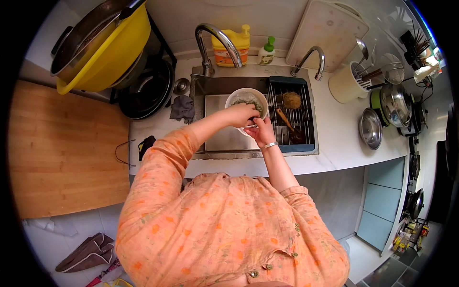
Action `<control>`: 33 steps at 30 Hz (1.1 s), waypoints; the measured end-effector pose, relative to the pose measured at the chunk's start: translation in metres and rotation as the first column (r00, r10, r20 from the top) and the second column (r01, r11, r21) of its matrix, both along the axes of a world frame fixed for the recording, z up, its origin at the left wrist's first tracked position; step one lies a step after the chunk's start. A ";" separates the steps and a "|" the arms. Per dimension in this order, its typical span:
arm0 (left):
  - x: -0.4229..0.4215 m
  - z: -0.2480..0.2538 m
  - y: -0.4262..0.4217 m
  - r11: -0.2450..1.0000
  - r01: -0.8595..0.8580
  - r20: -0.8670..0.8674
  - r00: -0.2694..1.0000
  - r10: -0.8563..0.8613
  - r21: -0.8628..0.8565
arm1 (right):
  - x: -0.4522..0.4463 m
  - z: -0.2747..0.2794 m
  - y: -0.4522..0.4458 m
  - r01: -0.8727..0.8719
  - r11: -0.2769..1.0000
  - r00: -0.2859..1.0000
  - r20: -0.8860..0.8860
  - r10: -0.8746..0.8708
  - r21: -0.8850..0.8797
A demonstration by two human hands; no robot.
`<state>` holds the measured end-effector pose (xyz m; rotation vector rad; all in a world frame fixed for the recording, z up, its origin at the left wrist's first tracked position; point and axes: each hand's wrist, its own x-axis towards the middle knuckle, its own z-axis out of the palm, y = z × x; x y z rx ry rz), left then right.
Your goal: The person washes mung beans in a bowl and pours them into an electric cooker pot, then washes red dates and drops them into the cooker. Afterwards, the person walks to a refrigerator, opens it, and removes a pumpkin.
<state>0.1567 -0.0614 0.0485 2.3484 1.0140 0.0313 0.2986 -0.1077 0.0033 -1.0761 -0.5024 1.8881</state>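
— In the head view, what are you busy with?
— A white bowl over the sink, with greenish bits inside it. My left fingers are down in there among them. Whether they are clenched on anything I can't tell, since they hide the spot themselves.

— And the other side?
— My right fingers are bent at the near rim, close beside the left ones, with a silvery bracelet at the wrist. I can't tell if they really grip the bowl or only touch it.

— What is around it?
— Beneath, a flat metal surface in the sink. Just to the right sits a dark-framed rack, with a brown tangle and a wooden-handled tool on it. Behind the sink, a tall curved tap, a yellow jug and a green-topped bottle.

— And further out?
— On the worktop, a crumpled grey cloth lies left of the sink; a steel bowl is to the right, well apart from my fingers. A white cutting board leans behind the smaller tap, and a large wooden board stretches out on my left
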 end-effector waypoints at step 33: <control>-0.012 0.000 -0.004 0.991 0.111 0.030 0.994 -0.109 -0.079 | 0.000 0.002 -0.005 0.016 0.999 1.000 -0.016 -0.017 -0.047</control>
